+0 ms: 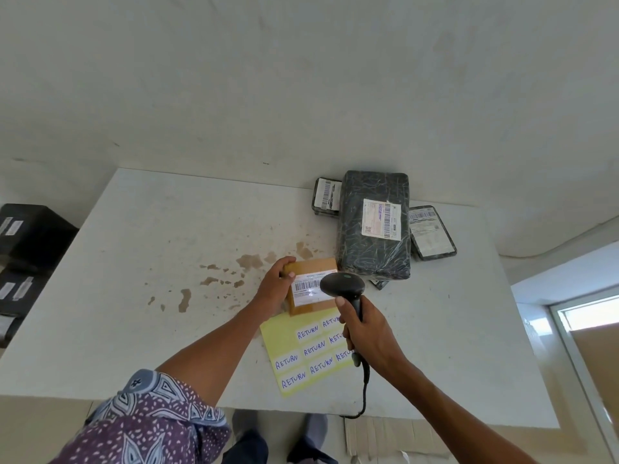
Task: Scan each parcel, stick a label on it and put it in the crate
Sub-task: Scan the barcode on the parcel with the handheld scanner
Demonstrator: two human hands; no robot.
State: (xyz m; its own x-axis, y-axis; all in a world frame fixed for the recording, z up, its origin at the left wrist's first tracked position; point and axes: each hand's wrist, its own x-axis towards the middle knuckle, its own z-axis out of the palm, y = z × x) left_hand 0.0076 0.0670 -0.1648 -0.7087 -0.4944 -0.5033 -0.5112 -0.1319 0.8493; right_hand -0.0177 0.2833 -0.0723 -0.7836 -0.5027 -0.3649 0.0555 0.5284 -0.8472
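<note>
On the white surface [134, 262], close to the near edge, lies a brown parcel [315, 265]. The left hand [273, 291] holds it by its left side, with the fingers [284, 261] curled over its far corner. A white sticker [306, 289] with black bars is on top of it. The right hand [368, 333] holds a black scanner [343, 285], its fingers wrapped tight round the handle. The scanner's head hangs just over the right side of the brown parcel. A black cord [365, 391] runs from the handle down over the near edge of the surface.

Just in front of the brown parcel lies a yellow sheet [279, 333] of white labels [314, 350] that say RETURN in blue. The right hand hides part of the sheet.

Just behind the brown parcel sits a big parcel [371, 256], black and wrapped in shiny film, with a white sticker of its own. Two small parcels peek out beside it, one at its far left [326, 195] and one at its right [433, 234]. Brown stains [249, 261] mark the surface to the left of the hands. Dark boxes [30, 236] with white stickers stand off to the left of the surface. I cannot tell if one of them is a crate.
</note>
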